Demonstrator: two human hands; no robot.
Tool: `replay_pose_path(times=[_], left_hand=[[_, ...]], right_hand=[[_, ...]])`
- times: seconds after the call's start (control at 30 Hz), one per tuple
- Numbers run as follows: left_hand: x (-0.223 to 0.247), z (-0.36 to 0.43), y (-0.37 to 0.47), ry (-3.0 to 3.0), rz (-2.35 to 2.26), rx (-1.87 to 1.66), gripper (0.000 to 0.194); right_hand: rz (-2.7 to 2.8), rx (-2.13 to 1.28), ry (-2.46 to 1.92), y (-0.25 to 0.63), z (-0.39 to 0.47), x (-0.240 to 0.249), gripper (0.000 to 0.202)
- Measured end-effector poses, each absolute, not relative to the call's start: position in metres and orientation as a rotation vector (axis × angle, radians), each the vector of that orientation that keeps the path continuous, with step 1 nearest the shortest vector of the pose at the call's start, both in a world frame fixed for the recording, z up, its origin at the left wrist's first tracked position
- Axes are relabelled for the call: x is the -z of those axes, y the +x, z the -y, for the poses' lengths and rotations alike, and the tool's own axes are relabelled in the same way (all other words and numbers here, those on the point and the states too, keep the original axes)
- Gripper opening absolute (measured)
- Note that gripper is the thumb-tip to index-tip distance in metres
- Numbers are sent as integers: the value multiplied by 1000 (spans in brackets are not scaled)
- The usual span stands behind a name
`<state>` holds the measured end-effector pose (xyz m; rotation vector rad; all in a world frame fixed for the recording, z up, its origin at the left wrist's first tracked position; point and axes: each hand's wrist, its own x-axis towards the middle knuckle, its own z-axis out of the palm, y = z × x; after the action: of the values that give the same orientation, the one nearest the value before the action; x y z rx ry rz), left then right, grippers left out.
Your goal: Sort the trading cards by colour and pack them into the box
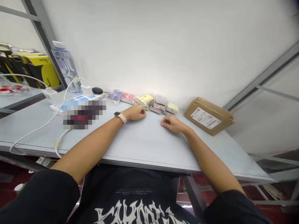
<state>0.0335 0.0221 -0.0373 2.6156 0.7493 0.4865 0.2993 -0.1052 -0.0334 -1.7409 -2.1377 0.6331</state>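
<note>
My left hand point(136, 112), with a watch on its wrist, rests on the grey table point(140, 143) with curled fingers. It is just in front of a yellow pack point(145, 99) and a red pack point(129, 97). Nothing shows in its closed fingers. To the right, my right hand point(172, 124) also lies on the table, its fingers curled together with nothing visible in them. Behind it are stacks of small flat packs, one with a light green top point(172, 107). The two hands are apart.
A cardboard box point(207, 116) leans at the right. On the left are a power strip point(80, 101) with white cables, a blurred dark item point(85, 115), a black oval object point(97, 91) and a large clear bottle point(65, 67). A wall rises behind.
</note>
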Motion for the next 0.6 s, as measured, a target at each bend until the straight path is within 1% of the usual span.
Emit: replay_pose_path(times=[0.23,0.3,0.4,0.43,0.47,0.53,0.6], left_hand=[[37,-20,33,2585,-748,-506,8],[36,-19,32,2580,-747,-506,7],[35,-18,32,2579,-747,-506,7],[35,-18,32,2580,-747,-508,6],[36,-19,32,2579,-745,-512,6],[36,-19,32,2577,-738,-521,6],[37,-20,32,2575,-733,-521,6]], right_hand=[[2262,-865,-1737,321,116,7,24],[2223,-754,-1835,339,119,2,19],[1947,-277,-2122,365,124,-5,9],[1877,-171,-2178,370,127,-8,7],[1838,-158,-2195,374,132,-11,7],[1870,-330,-2132,374,144,-21,12],[1960,-608,-2017,365,161,-32,22]])
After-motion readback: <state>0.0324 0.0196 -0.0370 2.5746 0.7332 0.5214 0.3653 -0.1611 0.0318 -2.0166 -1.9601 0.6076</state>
